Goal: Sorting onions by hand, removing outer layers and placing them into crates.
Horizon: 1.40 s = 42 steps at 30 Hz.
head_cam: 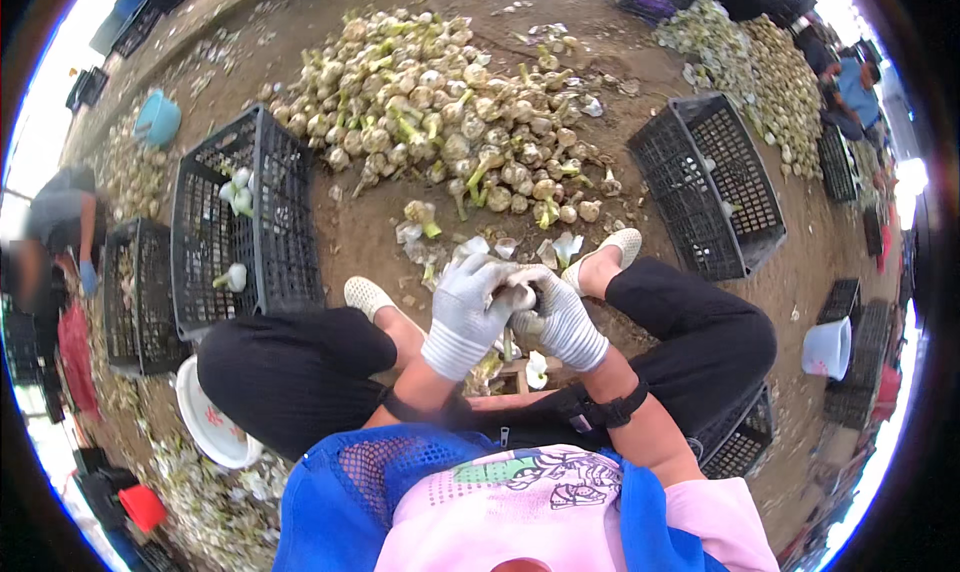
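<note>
My left hand (466,302) and my right hand (559,313), both in light knitted gloves with striped cuffs, meet between my knees. Their fingers curl around a garlic bulb that the gloves mostly hide. Beneath the fingers a short pale stalk (508,344) shows; whether it belongs to that bulb I cannot tell. A white peeled garlic bulb (536,371) lies close below my right hand. Loose white skins (474,246) and one garlic bulb with a green stem (422,218) lie on the ground just beyond the gloves.
A large garlic heap (442,114) spreads out ahead. Left of me stands a black plastic crate (259,219) holding a few peeled bulbs; another crate (705,186) is tilted at the right. A white bucket (214,414) sits by my left knee. Other people (64,212) work at both sides.
</note>
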{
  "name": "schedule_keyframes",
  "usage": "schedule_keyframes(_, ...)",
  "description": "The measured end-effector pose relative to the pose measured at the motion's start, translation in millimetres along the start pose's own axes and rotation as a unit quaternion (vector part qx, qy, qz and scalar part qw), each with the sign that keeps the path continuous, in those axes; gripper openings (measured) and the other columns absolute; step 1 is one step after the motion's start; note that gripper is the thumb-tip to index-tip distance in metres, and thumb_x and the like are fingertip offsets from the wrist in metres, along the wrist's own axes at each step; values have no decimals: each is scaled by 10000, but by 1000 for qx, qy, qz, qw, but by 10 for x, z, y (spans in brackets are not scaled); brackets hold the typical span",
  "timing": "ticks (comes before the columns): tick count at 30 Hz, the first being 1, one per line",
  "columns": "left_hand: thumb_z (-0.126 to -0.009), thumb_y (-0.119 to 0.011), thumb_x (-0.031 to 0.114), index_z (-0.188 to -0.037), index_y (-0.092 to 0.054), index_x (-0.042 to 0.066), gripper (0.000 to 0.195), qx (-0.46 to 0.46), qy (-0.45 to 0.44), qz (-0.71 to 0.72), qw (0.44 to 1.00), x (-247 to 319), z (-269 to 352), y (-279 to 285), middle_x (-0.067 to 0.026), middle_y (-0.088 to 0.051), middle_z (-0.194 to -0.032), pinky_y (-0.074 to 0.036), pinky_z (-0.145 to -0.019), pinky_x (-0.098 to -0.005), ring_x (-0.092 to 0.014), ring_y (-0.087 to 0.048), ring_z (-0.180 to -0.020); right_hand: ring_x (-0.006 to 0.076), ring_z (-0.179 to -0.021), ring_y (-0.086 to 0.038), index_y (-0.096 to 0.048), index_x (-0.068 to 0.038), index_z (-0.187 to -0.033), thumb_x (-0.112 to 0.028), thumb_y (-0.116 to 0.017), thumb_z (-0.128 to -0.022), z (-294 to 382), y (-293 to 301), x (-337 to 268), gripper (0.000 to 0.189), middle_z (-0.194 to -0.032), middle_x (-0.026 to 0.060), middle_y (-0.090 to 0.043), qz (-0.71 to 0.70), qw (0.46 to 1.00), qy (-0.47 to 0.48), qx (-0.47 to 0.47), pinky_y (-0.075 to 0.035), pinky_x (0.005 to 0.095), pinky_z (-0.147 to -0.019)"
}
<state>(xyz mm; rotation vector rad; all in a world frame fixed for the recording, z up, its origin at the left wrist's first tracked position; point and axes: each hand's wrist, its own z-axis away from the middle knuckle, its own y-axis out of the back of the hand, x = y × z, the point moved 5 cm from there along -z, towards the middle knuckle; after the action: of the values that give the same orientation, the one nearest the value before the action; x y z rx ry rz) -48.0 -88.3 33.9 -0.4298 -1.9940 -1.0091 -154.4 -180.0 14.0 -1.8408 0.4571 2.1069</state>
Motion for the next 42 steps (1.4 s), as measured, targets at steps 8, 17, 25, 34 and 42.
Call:
schedule_keyframes(8,-880,-581,69,-857,-527,-8,96,83,238,352,901,-388,43,-50,-70,-615,-741,-469,-579,-237,-83,-560,-657,200,-974,-564,-420,-42,-1251,-148,-698,-794,87,-60,-104,546,-1147,106,-542,-200,973,-109,-33,-489,344,-836)
schedule_keyframes(17,-875,-560,24,-1013,-516,18,145,283,243,428,823,-668,-10,450,-71,-600,-796,-511,-628,-252,-160,-590,-698,131,-455,-415,-547,-23,-1104,-628,-462,-837,131,-15,651,667,-785,93,-580,-422,870,-251,49,-294,250,-350)
schedule_keyframes(25,-771,-589,501,-1029,-635,69,505,-345,160,-156,912,-684,317,-473,-167,-617,-964,-478,-792,-407,-346,-612,-872,181,-728,-568,-534,-41,-1160,-507,-437,-888,-143,972,395,548,-997,124,-598,-612,788,6,71,-457,297,-542)
schedule_keyframes(34,-761,-620,252,-1134,-540,129,401,-342,198,-135,909,-672,147,-529,-144,-567,-1049,-463,-828,-435,-338,-573,-979,159,-843,-619,-614,39,-1032,-47,-617,-798,-1427,906,1034,250,-956,114,-660,97,978,-131,129,-500,264,-745)
schedule_keyframes(42,-835,-540,300,-937,-631,97,245,-429,256,-54,864,-841,186,-451,-148,-634,-971,-470,-805,-434,-330,-611,-909,326,-982,-585,-631,-106,-1068,-239,-647,-747,-2282,515,1987,348,-1030,179,-623,518,835,-182,39,-473,398,-845)
